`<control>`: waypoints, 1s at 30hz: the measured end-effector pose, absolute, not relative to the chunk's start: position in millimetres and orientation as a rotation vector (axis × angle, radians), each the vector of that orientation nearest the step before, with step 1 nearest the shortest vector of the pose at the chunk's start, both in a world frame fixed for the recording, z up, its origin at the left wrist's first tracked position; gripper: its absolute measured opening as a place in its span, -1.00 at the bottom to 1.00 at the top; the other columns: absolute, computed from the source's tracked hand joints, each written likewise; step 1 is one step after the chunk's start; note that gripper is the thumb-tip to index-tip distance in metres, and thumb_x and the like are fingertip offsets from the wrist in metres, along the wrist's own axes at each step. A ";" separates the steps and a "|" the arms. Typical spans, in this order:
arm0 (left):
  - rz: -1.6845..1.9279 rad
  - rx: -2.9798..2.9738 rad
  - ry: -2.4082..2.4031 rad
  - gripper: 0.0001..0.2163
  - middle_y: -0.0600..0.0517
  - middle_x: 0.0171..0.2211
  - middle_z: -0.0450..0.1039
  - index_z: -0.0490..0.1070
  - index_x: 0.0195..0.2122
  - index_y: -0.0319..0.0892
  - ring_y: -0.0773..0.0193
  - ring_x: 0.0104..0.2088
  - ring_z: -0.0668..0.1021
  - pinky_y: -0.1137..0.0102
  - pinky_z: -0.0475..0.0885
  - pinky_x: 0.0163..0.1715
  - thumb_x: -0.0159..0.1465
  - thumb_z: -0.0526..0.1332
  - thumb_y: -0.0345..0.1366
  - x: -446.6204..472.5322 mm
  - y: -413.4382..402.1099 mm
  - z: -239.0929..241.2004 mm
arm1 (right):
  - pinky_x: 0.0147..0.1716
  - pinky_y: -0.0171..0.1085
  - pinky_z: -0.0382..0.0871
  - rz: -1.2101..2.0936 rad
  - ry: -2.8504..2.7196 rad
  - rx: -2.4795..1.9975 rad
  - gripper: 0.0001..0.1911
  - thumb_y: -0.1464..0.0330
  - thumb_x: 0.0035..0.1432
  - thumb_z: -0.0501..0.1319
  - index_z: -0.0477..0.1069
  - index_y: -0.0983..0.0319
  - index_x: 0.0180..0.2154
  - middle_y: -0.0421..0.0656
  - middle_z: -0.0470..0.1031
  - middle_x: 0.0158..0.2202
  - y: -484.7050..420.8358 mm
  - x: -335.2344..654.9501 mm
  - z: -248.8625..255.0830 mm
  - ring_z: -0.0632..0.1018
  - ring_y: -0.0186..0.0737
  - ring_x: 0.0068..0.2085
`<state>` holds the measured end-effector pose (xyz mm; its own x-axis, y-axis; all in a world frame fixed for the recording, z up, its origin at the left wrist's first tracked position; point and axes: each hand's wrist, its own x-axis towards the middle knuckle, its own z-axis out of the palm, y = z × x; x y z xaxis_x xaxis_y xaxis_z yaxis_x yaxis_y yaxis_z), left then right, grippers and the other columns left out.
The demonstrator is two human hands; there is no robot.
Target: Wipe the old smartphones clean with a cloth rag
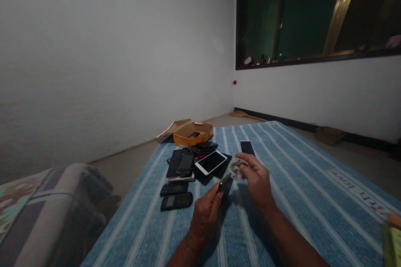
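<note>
My left hand (205, 212) is closed around a dark mobile phone (226, 187), tilted up with its edge showing. In my right hand (258, 181) a crumpled whitish cloth or tissue (238, 169) is pinched close to the phone's upper end. Just beyond lies a white smartphone (211, 162) with a dark screen, resting on other dark devices. To the left of my hands are two black keypad phones, the nearer keypad phone (176, 201) showing a small grey screen. Another dark-screened phone (247, 147) lies past my right hand.
An orange open box (191, 137) with a phone inside stands at the far end of the blue striped cloth (297, 200). A pile of dark devices (175, 164) lies before it. Draped fabric (59, 208) is at left; a yellow-green object (391, 242) sits at the right edge.
</note>
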<state>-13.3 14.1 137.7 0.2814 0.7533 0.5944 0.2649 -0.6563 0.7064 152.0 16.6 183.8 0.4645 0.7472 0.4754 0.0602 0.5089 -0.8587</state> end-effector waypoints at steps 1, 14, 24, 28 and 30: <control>1.351 2.085 0.905 -0.71 -0.08 -0.09 0.64 0.53 0.01 -0.17 0.11 -0.10 0.66 0.32 0.58 -0.09 0.36 0.11 -0.26 -13.2 13.8 138.4 | -0.15 -0.18 0.47 0.463 -1.086 -0.936 -0.70 0.42 -0.03 0.13 0.53 0.24 -0.24 -0.06 0.54 -0.18 15.5 148.8 182.8 0.56 -0.12 -0.14; 1.309 2.058 0.974 -0.69 -0.06 -0.23 0.65 0.51 -0.01 -0.20 0.18 -0.22 0.66 0.39 0.54 -0.17 0.38 0.06 -0.21 -14.3 15.0 142.7 | -0.16 -0.20 0.27 -0.093 -1.911 -1.181 -0.64 0.62 0.11 0.02 0.44 0.19 -0.17 -0.07 0.48 -0.15 9.0 145.0 180.8 0.45 -0.13 -0.10; 1.309 2.107 1.010 -0.72 -0.01 -0.43 0.57 0.50 -0.24 -0.22 0.27 -0.46 0.59 0.47 0.46 -0.41 0.39 0.03 -0.23 -15.5 15.9 140.7 | -0.19 -0.19 0.11 -0.322 -2.020 -1.095 -0.77 0.56 0.15 0.08 0.43 0.23 -0.22 -0.09 0.46 -0.27 1.8 131.8 184.0 0.39 -0.11 -0.18; 1.316 2.139 1.026 -0.69 0.00 -0.50 0.52 0.47 -0.33 -0.21 0.30 -0.53 0.54 0.48 0.43 -0.48 0.40 0.01 -0.22 -16.4 16.5 137.8 | -0.21 -0.20 0.09 -0.278 -2.009 -1.065 -0.83 0.52 0.20 0.08 0.42 0.24 -0.28 -0.11 0.43 -0.32 -1.1 126.8 187.0 0.37 -0.14 -0.24; 1.307 2.134 0.988 -0.71 -0.06 -0.40 0.59 0.50 -0.25 -0.22 0.27 -0.44 0.60 0.46 0.48 -0.39 0.41 0.01 -0.23 -15.2 15.7 140.5 | -0.21 -0.20 0.09 -0.248 -1.988 -1.093 -0.81 0.53 0.20 0.05 0.42 0.24 -0.30 -0.12 0.42 -0.33 1.8 132.4 185.8 0.37 -0.15 -0.25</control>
<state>-15.2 15.7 140.5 0.2954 0.7653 0.5719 0.3418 -0.6436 0.6848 132.4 1.8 185.8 -0.2734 0.6071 0.7461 0.7718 0.6014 -0.2065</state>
